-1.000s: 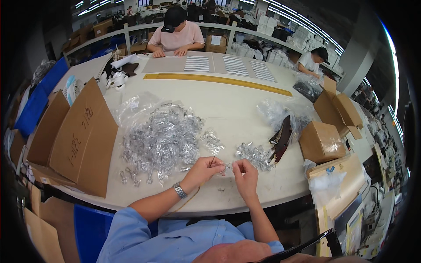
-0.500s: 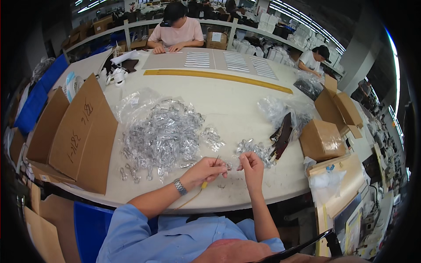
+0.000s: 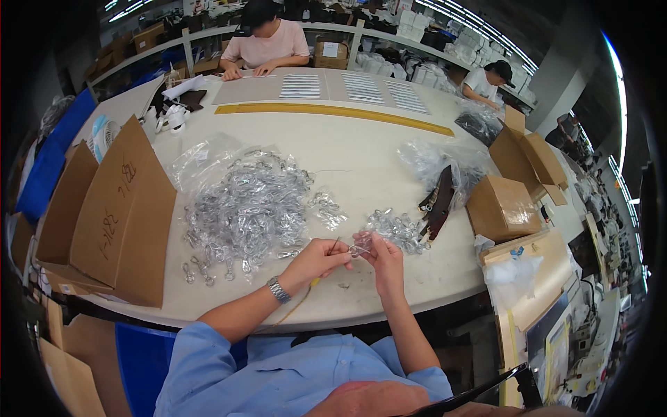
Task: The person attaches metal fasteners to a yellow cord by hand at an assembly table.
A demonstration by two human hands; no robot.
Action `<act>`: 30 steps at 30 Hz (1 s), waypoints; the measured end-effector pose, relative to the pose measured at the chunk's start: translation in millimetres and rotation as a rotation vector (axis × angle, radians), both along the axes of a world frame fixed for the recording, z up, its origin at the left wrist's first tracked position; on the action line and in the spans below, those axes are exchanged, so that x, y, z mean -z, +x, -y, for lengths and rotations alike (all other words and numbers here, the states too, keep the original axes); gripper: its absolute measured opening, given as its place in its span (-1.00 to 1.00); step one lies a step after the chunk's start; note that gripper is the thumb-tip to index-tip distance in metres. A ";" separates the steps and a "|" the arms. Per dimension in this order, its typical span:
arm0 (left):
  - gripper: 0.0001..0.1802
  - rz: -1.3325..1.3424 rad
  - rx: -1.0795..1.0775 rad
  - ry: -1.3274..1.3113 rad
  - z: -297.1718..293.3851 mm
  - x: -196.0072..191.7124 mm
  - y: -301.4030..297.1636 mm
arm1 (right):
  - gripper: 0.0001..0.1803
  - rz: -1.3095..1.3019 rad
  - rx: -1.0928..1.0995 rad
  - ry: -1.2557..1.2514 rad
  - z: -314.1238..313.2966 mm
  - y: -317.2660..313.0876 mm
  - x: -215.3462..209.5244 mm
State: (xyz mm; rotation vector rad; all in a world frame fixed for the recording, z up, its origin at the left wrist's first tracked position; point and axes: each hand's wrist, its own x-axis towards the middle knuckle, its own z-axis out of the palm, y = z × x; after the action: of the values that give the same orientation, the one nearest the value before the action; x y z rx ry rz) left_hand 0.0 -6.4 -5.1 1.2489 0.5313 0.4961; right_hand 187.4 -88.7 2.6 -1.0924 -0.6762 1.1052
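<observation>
My left hand (image 3: 319,260), with a metal watch band at its wrist, pinches a small silver metal clasp (image 3: 355,251) with a round ring. A thin dark pointed tool sticks up from the same hand, and a yellow piece (image 3: 315,281) with a cord shows below it. Clear plastic film (image 3: 363,239) is pinched in the fingers of my right hand (image 3: 386,263), touching the clasp. Left of my hands lies a big heap of bagged metal clasps (image 3: 243,208). A small group of clear wrappers (image 3: 325,210) sits beside it. Bare-looking silver clasps (image 3: 394,228) are piled just beyond my right hand.
An open cardboard box (image 3: 125,222) stands at the left edge. Dark straps (image 3: 438,203), plastic bags (image 3: 445,163) and a smaller carton (image 3: 504,207) lie to the right. A yellow ruler (image 3: 333,117) crosses the far table. Two people work beyond.
My right hand has come in to the clasp at my left fingers, and clear film now shows stretched in its fingers. The whole view has shifted slightly.
</observation>
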 end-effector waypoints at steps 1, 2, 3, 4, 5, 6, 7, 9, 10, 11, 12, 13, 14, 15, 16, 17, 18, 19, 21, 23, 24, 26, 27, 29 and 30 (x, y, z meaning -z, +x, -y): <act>-0.84 0.001 0.006 -0.007 -1.7 0.6 0.5 | -0.64 0.001 0.006 -0.007 -2.4 -0.5 0.6; -0.84 0.001 -0.015 0.014 -4.2 0.6 1.4 | -0.63 -0.030 0.008 -0.019 -3.8 -5.5 3.1; -0.83 0.000 -0.034 0.027 -1.9 0.1 0.9 | -0.62 -0.064 0.013 -0.040 0.2 -12.0 3.3; -0.83 -0.006 -0.022 0.000 -6.9 -0.7 1.2 | -0.62 -0.069 0.026 -0.067 -2.5 -14.5 2.9; -0.83 -0.009 -0.036 0.047 -8.6 -1.1 1.4 | -0.61 -0.076 0.019 -0.016 -0.4 -17.2 0.4; -0.82 -0.013 -0.052 0.099 -8.8 -0.2 0.6 | -0.60 -0.083 0.011 0.039 0.5 -18.7 0.8; -0.82 -0.020 -0.034 0.075 -7.0 -3.3 0.4 | -0.60 -0.090 0.029 0.015 -0.8 -16.0 5.6; -0.82 -0.052 -0.125 0.069 -8.6 -15.3 -1.0 | -0.59 -0.153 0.004 0.023 -7.8 -11.5 6.2; -0.81 -0.056 -0.149 0.060 -8.3 -9.8 -0.2 | -0.56 -0.139 0.028 0.013 -4.3 -8.9 5.1; -0.81 -0.058 -0.143 0.054 -7.2 -9.9 0.1 | -0.56 -0.141 0.034 0.007 -4.2 -7.2 6.6; -0.81 -0.030 -0.185 0.047 -6.4 -12.8 0.1 | -0.55 -0.139 0.045 0.000 -4.0 -5.3 7.2; -0.81 -0.003 -0.227 0.041 -6.0 -14.5 0.2 | -0.54 -0.136 0.055 -0.005 -3.5 -4.2 7.4; -0.81 -0.003 -0.229 0.039 -5.2 -13.7 0.1 | -0.54 -0.136 0.054 -0.007 -2.6 -4.7 7.4; -0.81 -0.034 -0.260 0.100 -4.8 -12.9 -0.1 | -0.54 -0.133 0.056 -0.010 -2.1 -5.3 7.1; -0.80 -0.064 -0.292 0.161 -4.9 -12.6 -0.8 | -0.53 -0.129 0.058 -0.013 -2.4 -6.1 6.7; -0.80 -0.065 -0.293 0.158 -4.6 -12.2 -1.4 | -0.53 -0.129 0.058 -0.016 -1.1 -6.8 7.2; -0.80 -0.078 -0.270 0.147 -5.4 -12.6 -2.2 | -0.53 -0.123 0.052 -0.021 -0.4 -7.6 7.6; -0.79 -0.092 -0.248 0.136 -5.4 -13.2 -3.1 | -0.53 -0.118 0.047 -0.026 0.1 -8.3 8.0; -0.79 -0.060 -0.280 0.109 -1.5 -17.6 -0.7 | -0.53 -0.119 0.040 -0.027 1.4 -10.3 7.0; -0.78 -0.029 -0.313 0.083 -0.5 -18.2 -0.8 | -0.53 -0.121 0.031 -0.028 0.8 -12.3 7.5; -0.79 -0.002 -0.327 0.073 -1.0 -17.4 -1.7 | -0.53 -0.119 0.037 -0.035 -0.4 -13.4 8.5; -0.79 0.025 -0.341 0.065 -2.0 -16.0 -2.4 | -0.53 -0.118 0.043 -0.042 -1.6 -15.6 9.8; -0.79 0.016 -0.345 0.081 -2.6 -15.3 -2.2 | -0.53 -0.108 0.053 -0.044 -1.8 -17.0 10.3; -0.80 0.008 -0.349 0.098 -3.4 -13.2 -1.6 | -0.53 -0.099 0.062 -0.045 -2.2 -18.6 10.3; -0.80 0.006 -0.346 0.145 -3.5 -12.0 -0.9 | -0.53 -0.101 0.055 -0.031 -2.5 -19.1 10.0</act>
State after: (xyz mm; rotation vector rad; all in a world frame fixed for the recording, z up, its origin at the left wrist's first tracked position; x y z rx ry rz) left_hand -0.9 -2.8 6.9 1.2983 0.7220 0.8410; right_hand 168.2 -86.2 -7.4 -1.0682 -0.5483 1.1193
